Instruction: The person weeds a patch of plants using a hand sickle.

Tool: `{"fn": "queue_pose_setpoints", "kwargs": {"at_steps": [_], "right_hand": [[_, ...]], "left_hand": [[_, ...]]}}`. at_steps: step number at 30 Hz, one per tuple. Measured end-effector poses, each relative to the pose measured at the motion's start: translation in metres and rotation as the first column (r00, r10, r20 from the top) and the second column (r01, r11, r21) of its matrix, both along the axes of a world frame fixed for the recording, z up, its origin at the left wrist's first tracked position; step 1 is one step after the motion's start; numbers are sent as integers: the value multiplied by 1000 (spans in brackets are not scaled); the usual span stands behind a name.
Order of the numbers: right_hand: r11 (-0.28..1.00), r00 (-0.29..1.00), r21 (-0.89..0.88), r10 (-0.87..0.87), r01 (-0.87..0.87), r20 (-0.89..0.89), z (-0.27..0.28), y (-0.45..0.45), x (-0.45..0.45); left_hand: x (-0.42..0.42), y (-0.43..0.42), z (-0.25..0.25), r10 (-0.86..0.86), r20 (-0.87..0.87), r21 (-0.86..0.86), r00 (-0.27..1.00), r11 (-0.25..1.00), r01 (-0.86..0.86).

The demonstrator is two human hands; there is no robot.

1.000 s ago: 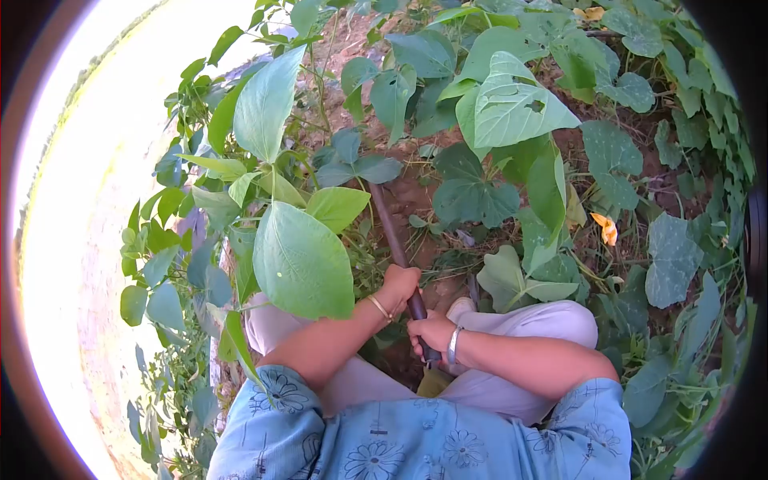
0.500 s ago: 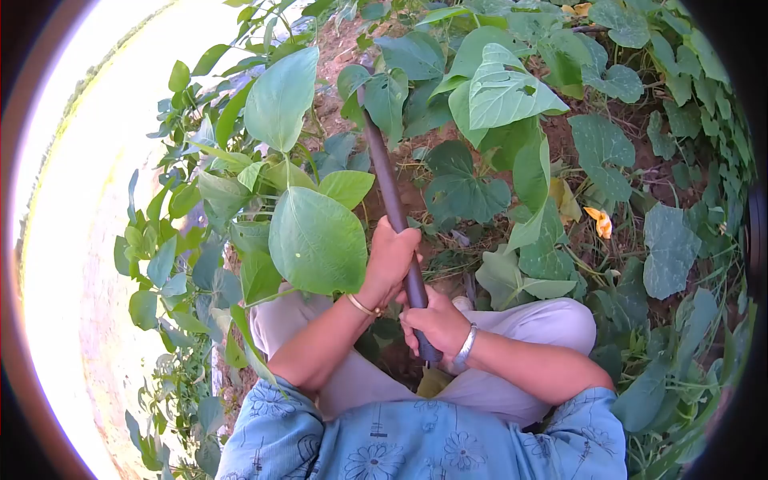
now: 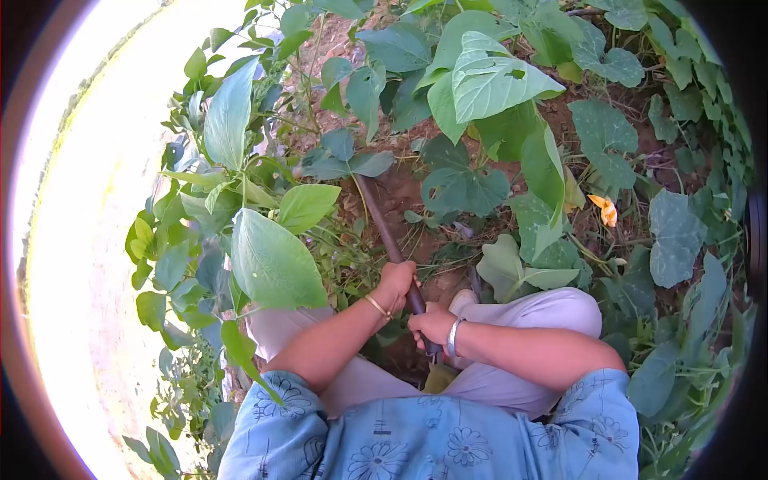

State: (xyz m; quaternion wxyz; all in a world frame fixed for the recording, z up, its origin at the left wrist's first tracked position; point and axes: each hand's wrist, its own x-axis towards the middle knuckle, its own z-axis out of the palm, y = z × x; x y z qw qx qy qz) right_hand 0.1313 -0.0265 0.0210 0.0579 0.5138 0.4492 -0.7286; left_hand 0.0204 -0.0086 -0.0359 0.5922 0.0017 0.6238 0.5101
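Note:
A dark brown pole point(image 3: 382, 220), like a tool handle, slants from the leaves in front of me down toward my lap. My left hand point(image 3: 398, 283) is wrapped round it at mid-length, with a gold bangle at the wrist. Lower, close to the near end, my right hand point(image 3: 434, 325) grips the same pole; a silver bangle is on that wrist. The pole's far end disappears under a dark green leaf cluster point(image 3: 346, 158), so any tool head is hidden. Beneath the hands are my bent legs in pale trousers point(image 3: 538, 318).
Broad bean-like leaves point(image 3: 274, 260) crowd the left, close to my left forearm. Vine leaves point(image 3: 676, 238) spread on the right, with an orange flower point(image 3: 604, 210) among them. Reddish soil point(image 3: 400, 188) shows between the plants. Bright open ground point(image 3: 88, 240) lies far left.
The pole's far part has dropped lower and nearer, under the leaves. Both hands, still on the pole, shifted slightly; the left moved down and right. The large leaves at left swung leftward.

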Motion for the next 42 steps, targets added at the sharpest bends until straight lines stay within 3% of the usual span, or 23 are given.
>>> {"fn": "queue_pose_setpoints", "kwargs": {"at_steps": [3,5,7,12,14,15,17,18,20,22,25,27,28,29,30,32,33,35,40,42], "right_hand": [[996,999,-90,11,-15,-49,5,-4,0],[993,997,-114,16,-24,-74,20,-7,0],[949,983,-312,-101,49,-152,35,-13,0],[941,946,-320,-197,109,-257,78,-20,5],[985,907,-148,-140,87,-398,86,-15,4],[984,907,-151,-147,94,-395,87,-12,2],[993,860,45,-71,109,-505,88,-3,-3],[992,860,45,-78,117,-504,82,6,-8],[956,862,255,6,143,-508,57,22,-17],[947,877,279,-3,156,-480,48,30,-20],[975,896,182,-36,129,-443,38,29,-21],[986,939,-101,-156,131,-305,28,21,-17],[986,938,-102,-157,132,-308,19,16,-13],[986,976,-131,-126,104,-178,7,12,-8],[984,995,-162,-88,80,-45,2,7,-4],[984,998,-174,-48,41,-41,3,-6,2],[980,999,-200,-13,6,-37,5,-11,3],[977,998,-213,-31,17,-62,11,-13,-1],[950,982,-304,-125,77,-141,35,-14,-3],[900,947,-410,-247,146,-206,50,-14,-4]], "left_hand": [[-5,-14,5,-35,-53,-23,998,999,33],[-9,-19,21,-20,61,20,998,1000,19],[-8,-22,29,-33,67,58,997,998,29],[-7,-19,77,-107,46,223,993,970,94],[-11,-8,97,-40,-115,402,993,912,83],[-13,-4,107,-46,-112,399,993,913,88],[-18,5,125,97,-332,515,938,852,95],[-22,13,130,89,-331,515,939,851,101],[-26,25,134,148,-507,519,849,839,163],[-28,34,124,151,-501,533,852,830,166],[-29,34,94,161,-485,481,859,870,108],[-30,29,46,-37,-341,286,939,948,141],[-25,24,30,-112,-231,136,967,980,146],[-21,18,1,-150,-67,58,986,986,154],[-10,7,-3,-33,-75,24,997,999,35],[-6,-13,-2,-90,-93,-71,992,994,83],[-9,-18,3,-86,-89,-74,992,994,80],[-16,-26,13,-112,109,5,988,994,112],[-17,-25,24,-91,106,109,990,991,79],[-15,-19,37,-63,107,143,992,989,48]]}}
